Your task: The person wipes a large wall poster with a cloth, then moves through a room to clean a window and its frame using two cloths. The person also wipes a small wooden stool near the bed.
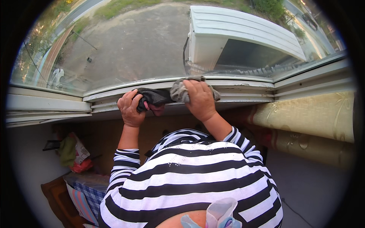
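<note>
My left hand (131,108) grips a dark cloth (156,97) with a pinkish-red part hanging below it. The dark cloth lies against the white window frame (114,95) along its lower rail. Just to the right, my right hand (200,98) is closed over a bunched grey cloth (179,90), which presses on the same rail and its grooved track. The two cloths meet or nearly meet between my hands. Parts of both are hidden under my fingers. Behind the frame stands the window pane (131,57).
A patterned yellowish curtain (308,116) hangs at the right. Lower left are a green cloth (67,151), a red plastic bag (81,166) and a brown wooden headboard-like piece (61,196). Outside, a large white box-like structure (242,27) stands on bare ground.
</note>
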### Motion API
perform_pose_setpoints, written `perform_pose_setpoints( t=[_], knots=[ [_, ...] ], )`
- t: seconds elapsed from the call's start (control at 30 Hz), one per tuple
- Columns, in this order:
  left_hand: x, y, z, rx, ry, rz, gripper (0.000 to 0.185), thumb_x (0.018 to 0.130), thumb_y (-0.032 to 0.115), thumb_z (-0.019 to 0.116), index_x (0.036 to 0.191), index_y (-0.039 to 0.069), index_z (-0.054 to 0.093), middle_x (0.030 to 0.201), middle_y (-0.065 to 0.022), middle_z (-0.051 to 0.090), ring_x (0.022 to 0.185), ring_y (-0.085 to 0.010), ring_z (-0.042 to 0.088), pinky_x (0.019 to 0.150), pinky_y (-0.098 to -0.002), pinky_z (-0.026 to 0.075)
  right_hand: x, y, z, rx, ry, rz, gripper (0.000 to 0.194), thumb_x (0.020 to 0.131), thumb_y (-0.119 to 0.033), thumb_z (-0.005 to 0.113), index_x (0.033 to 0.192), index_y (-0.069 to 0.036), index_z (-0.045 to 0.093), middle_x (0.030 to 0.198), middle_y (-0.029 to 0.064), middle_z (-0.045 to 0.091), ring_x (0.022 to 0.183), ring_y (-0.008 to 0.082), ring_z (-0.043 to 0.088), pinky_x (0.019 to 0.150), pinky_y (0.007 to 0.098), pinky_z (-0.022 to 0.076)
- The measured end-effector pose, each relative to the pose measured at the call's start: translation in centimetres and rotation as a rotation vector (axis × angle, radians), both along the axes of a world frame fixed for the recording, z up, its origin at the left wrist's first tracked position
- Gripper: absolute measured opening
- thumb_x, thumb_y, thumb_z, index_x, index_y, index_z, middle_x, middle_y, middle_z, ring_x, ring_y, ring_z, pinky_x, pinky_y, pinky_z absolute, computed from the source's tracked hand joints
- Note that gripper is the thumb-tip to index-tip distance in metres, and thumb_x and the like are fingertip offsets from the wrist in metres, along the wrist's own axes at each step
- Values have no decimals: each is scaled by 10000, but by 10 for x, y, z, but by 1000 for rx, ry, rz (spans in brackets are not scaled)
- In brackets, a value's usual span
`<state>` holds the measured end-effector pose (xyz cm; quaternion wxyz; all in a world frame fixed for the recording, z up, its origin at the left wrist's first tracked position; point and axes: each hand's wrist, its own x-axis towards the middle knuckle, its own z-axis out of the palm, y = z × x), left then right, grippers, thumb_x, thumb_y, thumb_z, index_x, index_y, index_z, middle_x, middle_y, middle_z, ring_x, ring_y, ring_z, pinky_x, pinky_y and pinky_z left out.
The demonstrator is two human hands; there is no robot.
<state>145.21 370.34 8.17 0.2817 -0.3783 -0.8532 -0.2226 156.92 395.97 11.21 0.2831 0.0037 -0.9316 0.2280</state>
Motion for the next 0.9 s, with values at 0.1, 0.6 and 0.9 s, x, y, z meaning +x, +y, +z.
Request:
perform_pose_setpoints(
  t=[0.1, 0.6, 0.9],
  knots=[
    [-7, -4, -1, 25, 20, -67, 312, 711, 275, 737, 990, 145, 686, 1175, -39, 639, 1113, -262, 579, 965, -416, 373, -19, -26, 0, 43, -36, 126, 643, 651, -86, 719, 1265, -92, 528, 1122, 115, 604, 993, 317, 564, 911, 417, 450],
    [-17, -14, 4, 165, -93, -223, 362, 703, 295, 780, 1023, 164, 670, 1160, -25, 618, 1091, -245, 578, 930, -398, 405, 25, 29, -12, 83, 62, -368, 506, 710, -107, 732, 1189, -57, 577, 1146, 152, 606, 1054, 388, 549, 954, 462, 414],
    [-43, -82, 12, 59, -87, -12, 298, 693, 259, 766, 960, 161, 675, 1109, -12, 639, 1080, -234, 593, 907, -393, 417, -76, -125, -6, 85, -68, 174, 675, 587, -66, 748, 1234, -124, 567, 1159, 80, 612, 1024, 318, 563, 923, 422, 451]
  ],
)
